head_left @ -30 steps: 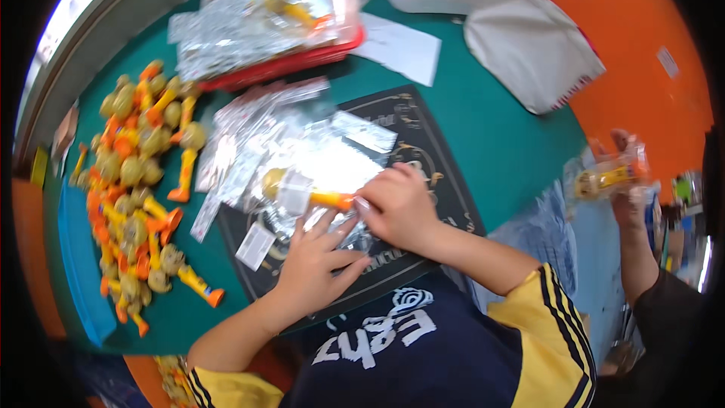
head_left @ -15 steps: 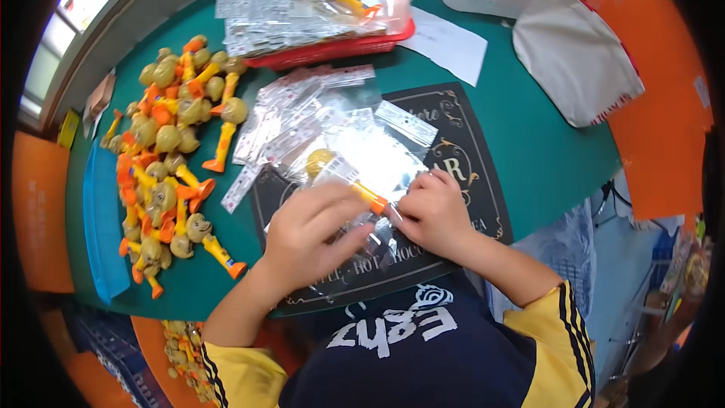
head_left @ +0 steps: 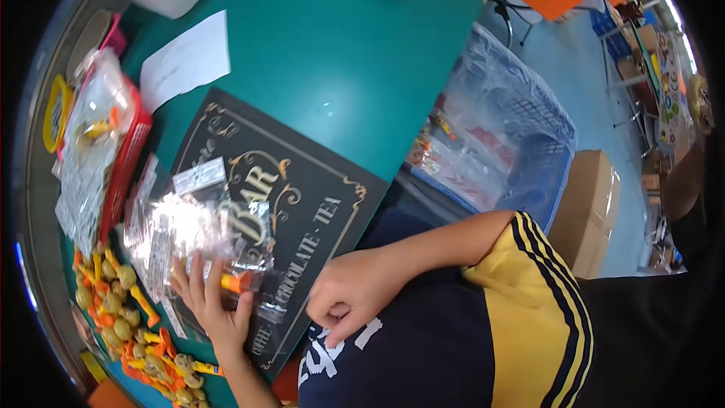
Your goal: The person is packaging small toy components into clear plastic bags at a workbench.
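On the black sign-style mat [head_left: 302,204] that covers the near part of the green table [head_left: 340,60], I see my left hand [head_left: 214,306] lying flat with fingers spread, pressing on a clear plastic packet [head_left: 249,276] that holds a small orange toy piece [head_left: 236,282]. The hand is open, palm down, not gripping anything; the packet sits under its fingertips at the mat's lower left part. My right hand [head_left: 349,304] is just off the mat's near edge, over my dark shirt, curled loosely with the fingers bent inward; I cannot tell whether it pinches anything.

Left of the packet, still on the mat, a loose heap of empty clear bags [head_left: 177,230] glares under the light. Beyond the mat's left edge, a pile of orange and olive toy pieces [head_left: 128,317] runs along the table's rim. Farther up from the mat on that side, a red tray [head_left: 124,159] holds more filled clear packets. A white sheet of paper [head_left: 185,60] lies just past the mat's far corner. To the right of the mat, off the table, stands a blue basket [head_left: 529,159] lined with clear plastic, and beside it a brown cardboard box [head_left: 589,208].
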{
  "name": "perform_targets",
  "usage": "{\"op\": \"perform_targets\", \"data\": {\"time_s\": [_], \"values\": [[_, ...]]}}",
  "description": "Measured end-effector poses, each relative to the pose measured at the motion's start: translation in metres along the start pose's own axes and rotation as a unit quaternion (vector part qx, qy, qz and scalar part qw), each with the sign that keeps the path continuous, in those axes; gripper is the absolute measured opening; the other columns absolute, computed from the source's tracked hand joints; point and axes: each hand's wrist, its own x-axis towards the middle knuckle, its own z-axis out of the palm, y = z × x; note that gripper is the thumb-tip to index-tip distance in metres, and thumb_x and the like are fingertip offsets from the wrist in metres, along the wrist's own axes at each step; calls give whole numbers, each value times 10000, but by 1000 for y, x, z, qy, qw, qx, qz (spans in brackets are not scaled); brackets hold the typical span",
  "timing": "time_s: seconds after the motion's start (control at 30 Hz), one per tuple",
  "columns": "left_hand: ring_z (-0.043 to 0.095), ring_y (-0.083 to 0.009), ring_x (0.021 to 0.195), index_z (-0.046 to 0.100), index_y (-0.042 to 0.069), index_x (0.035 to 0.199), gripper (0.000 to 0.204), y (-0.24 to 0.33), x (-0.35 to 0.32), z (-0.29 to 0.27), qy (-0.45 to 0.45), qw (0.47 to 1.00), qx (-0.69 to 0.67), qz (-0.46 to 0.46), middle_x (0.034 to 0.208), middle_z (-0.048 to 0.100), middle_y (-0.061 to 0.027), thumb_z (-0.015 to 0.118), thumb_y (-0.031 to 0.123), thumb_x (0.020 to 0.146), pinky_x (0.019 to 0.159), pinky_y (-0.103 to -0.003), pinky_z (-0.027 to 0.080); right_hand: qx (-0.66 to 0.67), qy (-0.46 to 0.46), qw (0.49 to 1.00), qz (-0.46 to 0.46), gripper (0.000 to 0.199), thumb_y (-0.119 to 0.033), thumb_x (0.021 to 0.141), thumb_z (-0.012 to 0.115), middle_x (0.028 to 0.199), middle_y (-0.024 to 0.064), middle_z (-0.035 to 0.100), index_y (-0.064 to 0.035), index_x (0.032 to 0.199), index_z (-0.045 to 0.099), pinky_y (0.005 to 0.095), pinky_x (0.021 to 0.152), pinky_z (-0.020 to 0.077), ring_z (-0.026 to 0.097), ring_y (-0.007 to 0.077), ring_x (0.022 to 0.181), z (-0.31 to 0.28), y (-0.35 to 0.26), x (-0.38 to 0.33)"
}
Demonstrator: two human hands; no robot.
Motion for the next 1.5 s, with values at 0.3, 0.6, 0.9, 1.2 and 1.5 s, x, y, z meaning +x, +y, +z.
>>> {"op": "perform_targets", "data": {"time_s": [0.3, 0.6, 0.9, 1.2, 1.5], "values": [[235, -450, 1480, 466, 80, 1453, 653, -13, -16, 7, 3, 994, 94, 49, 1566, 357, -202, 414, 549, 1002, 1196, -609, 110, 348, -150, 871, 311, 202, -222, 977, 666, 883, 40, 720, -33, 1026, 714, 250, 658, 525, 664, 72, 810, -106, 101, -182], [181, -489, 1480, 338, 99, 1523, 751, -7, -15, 0, -18, 991, 133, 30, 1603, 257, -220, 367, 628, 990, 1175, -663, 100, 192, 501, 536, 652, 294, -342, 884, 662, 1001, 39, 704, -131, 1086, 695, 322, 673, 477, 621, 165, 793, -62, 393, -398], [177, -451, 1493, 300, 90, 1528, 726, 12, 2, -4, -37, 986, 162, 9, 1613, 239, -198, 356, 595, 1010, 1184, -645, 112, 15, 532, 518, 669, 899, -279, 708, 856, 1314, 250, 610, 8, 1446, 430, 398, 1023, 471, 585, 352, 1243, -14, 542, -386], [196, -427, 1494, 304, 120, 1522, 686, 4, 10, 14, -20, 992, 126, 15, 1604, 267, -185, 359, 572, 1009, 1194, -624, 97, -169, 240, 620, 727, 707, -406, 987, 530, 1484, 182, 456, -21, 1532, 296, 318, 1137, 358, 432, 236, 1398, -59, 516, -374], [173, -423, 1505, 340, 110, 1514, 719, 4, 9, 12, -9, 993, 121, 2, 1596, 308, -173, 344, 612, 998, 1190, -626, 76, -28, 525, 637, 564, 470, -333, 979, 589, 1259, 92, 553, -59, 1332, 442, 282, 955, 427, 520, 160, 1187, -95, 399, -350]]}}
